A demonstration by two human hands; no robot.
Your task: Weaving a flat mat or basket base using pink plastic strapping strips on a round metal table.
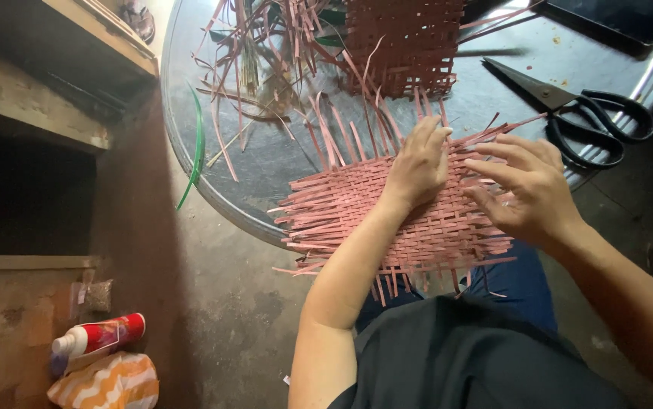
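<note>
A flat mat woven of pink strips [342,208] lies over the near edge of a round metal table [281,163] and onto my lap. My left hand [417,167] presses down on the mat's upper middle, fingers curled on the weave. My right hand [527,185] rests on the mat's right side, fingers spread and pinching at loose strip ends. Neither hand lifts the mat.
A second woven pink piece [406,42] and several loose pink strips [266,68] lie farther back on the table. Black scissors [584,113] sit to the right, a dark tablet [622,15] beyond them. A green strip [196,148] hangs off the left rim. A tube [99,337] lies on the floor.
</note>
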